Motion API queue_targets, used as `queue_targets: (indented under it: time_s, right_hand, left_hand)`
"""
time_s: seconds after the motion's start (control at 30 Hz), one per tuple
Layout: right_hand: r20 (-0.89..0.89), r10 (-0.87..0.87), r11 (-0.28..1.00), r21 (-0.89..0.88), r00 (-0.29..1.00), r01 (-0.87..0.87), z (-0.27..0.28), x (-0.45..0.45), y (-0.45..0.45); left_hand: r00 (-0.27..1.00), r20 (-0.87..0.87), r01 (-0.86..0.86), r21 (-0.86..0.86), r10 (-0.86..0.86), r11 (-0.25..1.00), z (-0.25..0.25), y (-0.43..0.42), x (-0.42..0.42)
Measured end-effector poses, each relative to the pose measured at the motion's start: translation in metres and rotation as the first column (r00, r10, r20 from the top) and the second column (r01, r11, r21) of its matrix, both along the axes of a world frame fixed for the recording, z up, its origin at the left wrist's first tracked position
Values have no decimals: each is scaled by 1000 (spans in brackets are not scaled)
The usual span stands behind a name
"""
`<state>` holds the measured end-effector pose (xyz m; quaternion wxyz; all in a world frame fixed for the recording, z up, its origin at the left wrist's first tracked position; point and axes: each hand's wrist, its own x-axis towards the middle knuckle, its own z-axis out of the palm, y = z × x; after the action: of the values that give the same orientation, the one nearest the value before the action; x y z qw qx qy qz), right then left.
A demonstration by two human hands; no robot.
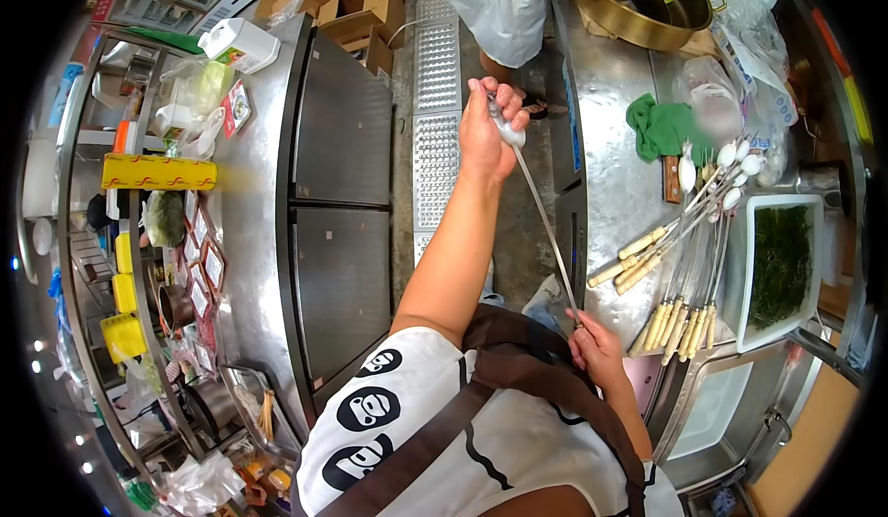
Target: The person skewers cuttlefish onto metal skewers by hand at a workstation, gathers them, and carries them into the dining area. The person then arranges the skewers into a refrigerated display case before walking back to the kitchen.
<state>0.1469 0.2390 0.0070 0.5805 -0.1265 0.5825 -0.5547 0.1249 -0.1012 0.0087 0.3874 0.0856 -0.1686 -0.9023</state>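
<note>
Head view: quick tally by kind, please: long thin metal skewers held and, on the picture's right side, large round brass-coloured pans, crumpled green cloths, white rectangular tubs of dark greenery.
Held long thin metal skewer: 1
Large round brass-coloured pan: 1
Crumpled green cloth: 1
White rectangular tub of dark greenery: 1
Total: 4

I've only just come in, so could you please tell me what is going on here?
A person is handling a thin rod with both hands. The left hand has its fingers curled around a white lump at the far end; the right hand holds the near end. Several wooden-handled skewers tipped with similar lumps lie on the metal counter to the right, beside a white tub.
</note>
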Motion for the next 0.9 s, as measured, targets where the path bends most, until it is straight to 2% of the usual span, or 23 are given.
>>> queue_targets:
  time_s: [0.33, 0.53, 0.7, 0.9]
  right_hand:
    - [-15, 8, 999, 36, 1000, -7, 2, -9, 2]
    - [25, 1, 999, 37, 1000, -2, 4, -7, -3]
    - [14, 11, 998, 64, 1000, -12, 28, -10, -9]
    - [8, -14, 999, 48, 1000, 14, 20, -5, -10]
  left_hand:
    - [1000, 16, 6, -17, -5, 1000, -2, -1, 1]
    - [1000, 21, 11, 29, -12, 1000, -1, 1, 0]
    - [997, 76, -23, -46, 27, 999, -1, 5, 0]
    - [1000, 8, 4, 28, -4, 1000, -6, 6, -4]
